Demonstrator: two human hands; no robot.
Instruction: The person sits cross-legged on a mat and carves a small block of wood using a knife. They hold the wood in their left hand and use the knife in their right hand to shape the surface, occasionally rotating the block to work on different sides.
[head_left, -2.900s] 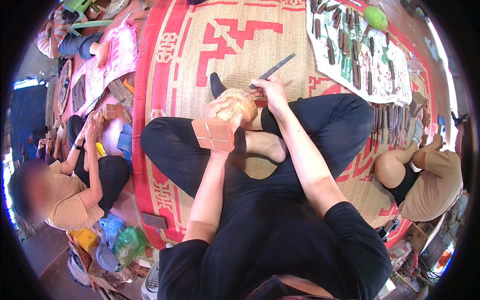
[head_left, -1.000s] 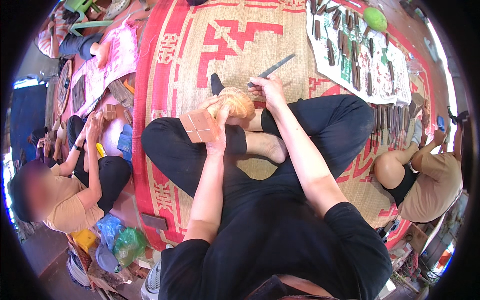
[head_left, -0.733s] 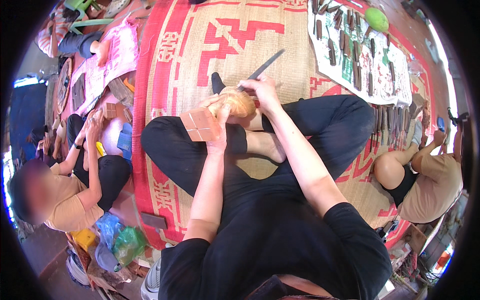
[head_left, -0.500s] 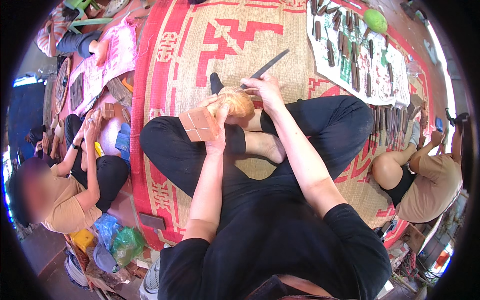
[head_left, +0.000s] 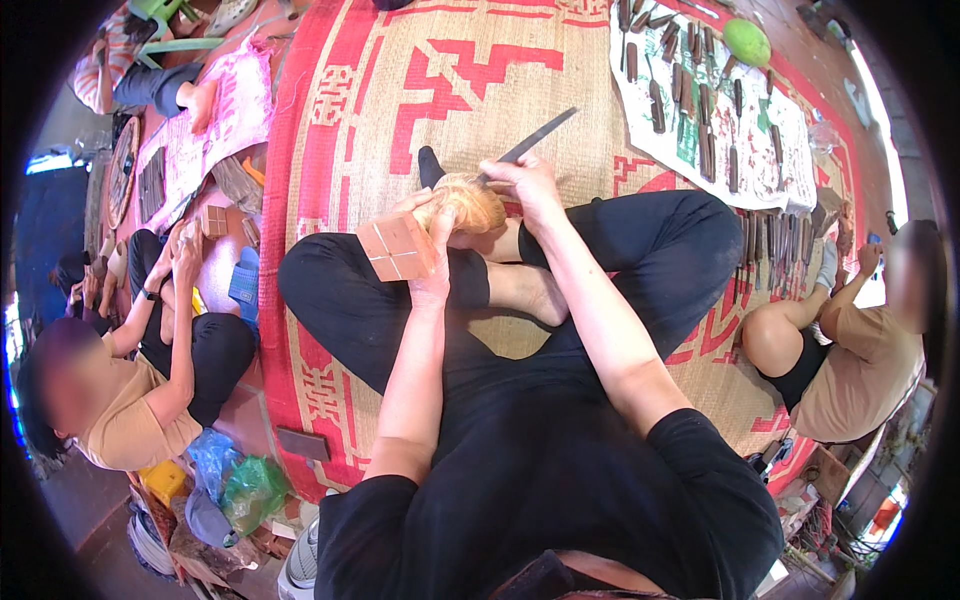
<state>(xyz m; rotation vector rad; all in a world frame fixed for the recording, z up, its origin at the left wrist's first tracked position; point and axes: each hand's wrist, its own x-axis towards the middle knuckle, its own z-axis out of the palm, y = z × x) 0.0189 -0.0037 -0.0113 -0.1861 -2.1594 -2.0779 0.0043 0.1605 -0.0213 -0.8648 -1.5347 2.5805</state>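
A carved wooden piece (head_left: 468, 204), pale and rounded with a square reddish-brown base marked by a white cross, is held up over my folded legs. My left hand (head_left: 436, 232) is closed around it near the base, thumb on the near side. In my right hand (head_left: 527, 185) is a long, flat, dark file (head_left: 541, 136), gripped near its lower end. The file's far end points up and to the right. Its lower end meets the right side of the carving, though my fingers partly hide the contact.
A white sheet (head_left: 630, 105) at the upper right bears several dark-handled tools and a green fruit (head_left: 747, 42). More slim tools (head_left: 778, 245) lie in a row below it. One person (head_left: 150, 395) sits at left, another (head_left: 865, 350) at right. A patterned mat (head_left: 520, 90) spreads beneath me.
The file and my right hand have shifted very slightly against the carving. My left hand keeps its hold. The person at right has raised their head into fuller view.
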